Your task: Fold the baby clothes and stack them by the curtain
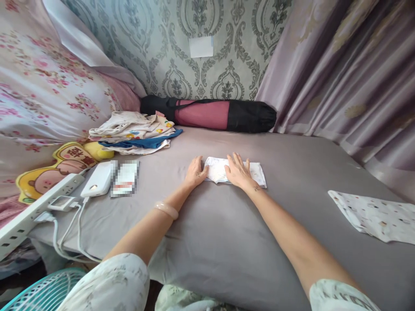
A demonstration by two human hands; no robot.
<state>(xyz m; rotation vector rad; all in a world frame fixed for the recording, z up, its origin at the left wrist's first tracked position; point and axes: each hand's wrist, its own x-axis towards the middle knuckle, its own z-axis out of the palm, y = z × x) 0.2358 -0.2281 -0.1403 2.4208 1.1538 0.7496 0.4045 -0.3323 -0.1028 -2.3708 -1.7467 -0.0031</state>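
Observation:
A small folded white patterned cloth [256, 172] lies on the grey bed sheet [227, 224] in the middle of the view. My right hand [238, 170] rests flat on top of it with fingers spread. At the cloth's left end, my left hand [195, 172] has its fingers curled over the edge and appears to pinch it. A pale bangle [166, 209] circles my left wrist.
A stack of folded clothes [136, 131] sits at the back left, a rolled mat in a black bag [210, 114] along the wall. A patterned cloth [376, 216] lies flat at right. Power strip [35, 205], power bank [97, 179], cables and a teal fan [45, 291] crowd the left edge.

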